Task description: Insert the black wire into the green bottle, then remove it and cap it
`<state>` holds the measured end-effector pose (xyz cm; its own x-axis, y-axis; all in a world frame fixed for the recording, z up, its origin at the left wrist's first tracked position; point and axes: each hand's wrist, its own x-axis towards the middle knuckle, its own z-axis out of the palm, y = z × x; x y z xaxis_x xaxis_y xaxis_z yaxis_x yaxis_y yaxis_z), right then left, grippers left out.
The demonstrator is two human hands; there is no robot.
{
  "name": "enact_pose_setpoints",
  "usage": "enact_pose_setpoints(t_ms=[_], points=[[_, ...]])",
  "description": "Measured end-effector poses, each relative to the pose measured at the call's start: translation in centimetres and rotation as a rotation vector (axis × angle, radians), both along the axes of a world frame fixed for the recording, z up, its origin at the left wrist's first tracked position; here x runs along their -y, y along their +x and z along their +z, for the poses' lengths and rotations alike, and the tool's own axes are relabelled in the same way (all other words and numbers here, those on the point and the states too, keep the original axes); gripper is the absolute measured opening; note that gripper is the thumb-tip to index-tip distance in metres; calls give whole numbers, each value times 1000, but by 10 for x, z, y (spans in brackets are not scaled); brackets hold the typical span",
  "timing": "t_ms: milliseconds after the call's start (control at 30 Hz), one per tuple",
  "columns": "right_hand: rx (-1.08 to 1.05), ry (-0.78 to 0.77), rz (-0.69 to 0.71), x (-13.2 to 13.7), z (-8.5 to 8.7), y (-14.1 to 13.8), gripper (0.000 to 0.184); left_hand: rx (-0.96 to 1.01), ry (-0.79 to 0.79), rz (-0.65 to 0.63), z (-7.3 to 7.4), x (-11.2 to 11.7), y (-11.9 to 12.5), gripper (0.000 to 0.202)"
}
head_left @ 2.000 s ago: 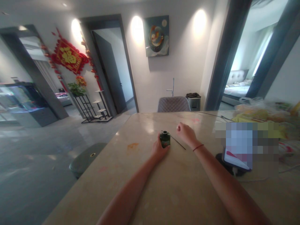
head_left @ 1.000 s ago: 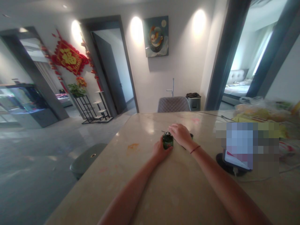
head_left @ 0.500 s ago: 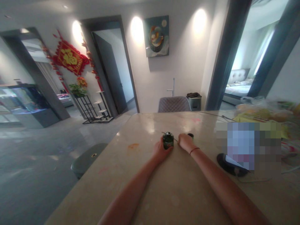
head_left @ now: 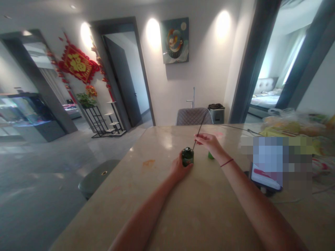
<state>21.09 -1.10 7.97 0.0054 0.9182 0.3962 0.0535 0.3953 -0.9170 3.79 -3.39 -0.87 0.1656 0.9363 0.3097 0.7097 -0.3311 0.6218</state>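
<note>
head view gives me a clear look at both hands. the left hand (head_left: 180,167) wraps the green bottle (head_left: 187,159), which stands upright on the table (head_left: 196,209), and the right hand (head_left: 208,140) pinches a thin dark stick (head_left: 201,125) between thumb and fingertips. the stick leans, its top away to the right, its lower end just beside the bottle's neck; i cannot tell whether they touch. to work cleanly, i judge the left grip should be firm and low so the bottle cannot skid or tip, and the right pinch light, near enough the lower end to limit wobble. the left forearm (head_left: 154,204) slants in low along the table; the right forearm (head_left: 246,190) angles in from the lower right, its hand raised, a small green object (head_left: 210,156) partly hidden behind it.
</note>
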Motion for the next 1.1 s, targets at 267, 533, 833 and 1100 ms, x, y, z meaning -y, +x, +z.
enact_pose_setpoints(t_ms=[267,533,833,1100], points=[[150,128,-193,8,-1,-14,22,30,-12,-11,-1,-1,-1,80],[83,-115,-43,-5,-12,-11,38,14,-8,-8,-3,-3,-1,80],[441,-100,-140,-11,-16,23,25,1,-5,0,-2,-2,-2,77],[475,-34,188,-5,-38,-9,65,11,-22,-66,2,-3,-4,75]])
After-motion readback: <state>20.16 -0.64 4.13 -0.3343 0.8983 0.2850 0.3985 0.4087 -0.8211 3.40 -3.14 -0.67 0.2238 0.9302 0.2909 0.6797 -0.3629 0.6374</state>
